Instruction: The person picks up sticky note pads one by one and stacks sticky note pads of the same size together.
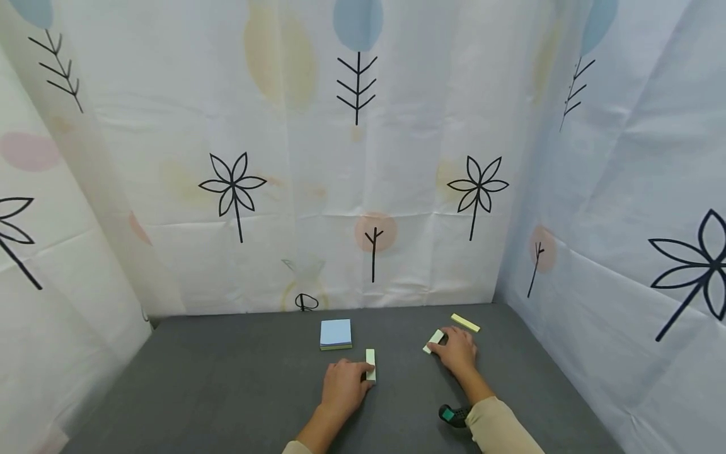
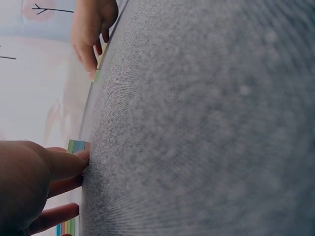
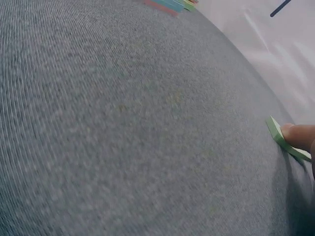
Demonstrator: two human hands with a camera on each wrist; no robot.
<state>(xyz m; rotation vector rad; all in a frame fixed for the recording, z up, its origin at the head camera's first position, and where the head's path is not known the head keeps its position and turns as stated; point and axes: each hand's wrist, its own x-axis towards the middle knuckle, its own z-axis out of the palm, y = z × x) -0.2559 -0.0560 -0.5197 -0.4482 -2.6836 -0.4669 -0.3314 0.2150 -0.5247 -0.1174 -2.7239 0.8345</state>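
Note:
Near the middle of the table, my left hand pinches a narrow sticky-note pad between thumb and finger. In the left wrist view this narrow pad shows green, blue and pink layers. Farther right, my right hand grips a pale green narrow sticky-note pad, which lies slantwise on the table. The right wrist view shows a fingertip on that green pad; the rest of the hand is mostly cut off. Just beyond my right hand lies a yellow narrow pad, apart from the fingers.
A square stack of sticky notes, blue on top, sits behind my left hand on the dark grey table. A dark device with a green patch is at my right wrist. Patterned white curtains hang around the table's back and sides.

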